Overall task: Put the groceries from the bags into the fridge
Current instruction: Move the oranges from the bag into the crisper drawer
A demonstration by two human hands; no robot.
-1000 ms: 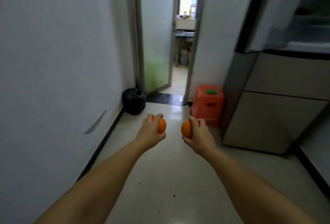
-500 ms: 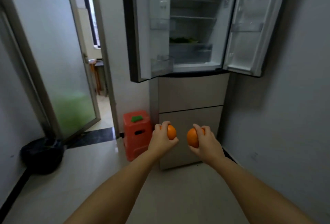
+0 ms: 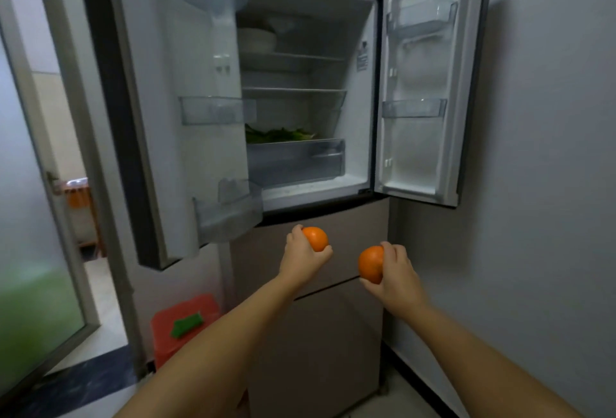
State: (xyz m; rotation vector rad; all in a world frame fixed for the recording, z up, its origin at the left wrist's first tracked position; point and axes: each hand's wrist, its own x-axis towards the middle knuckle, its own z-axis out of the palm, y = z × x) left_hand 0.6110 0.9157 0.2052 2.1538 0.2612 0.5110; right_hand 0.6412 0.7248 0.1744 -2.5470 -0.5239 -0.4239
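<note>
Each hand grips an orange, left hand and right hand, below the open fridge, whose shelves lie up and ahead, the left slightly nearer.

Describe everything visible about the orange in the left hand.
The orange is round, bright orange and smooth-looking, whole and unpeeled. The left hand holds it from below and behind, fingers curled over its top and thumb under it, so only its front right part shows. It is held in the air before the fridge's closed lower drawers, below the open compartment.
</note>
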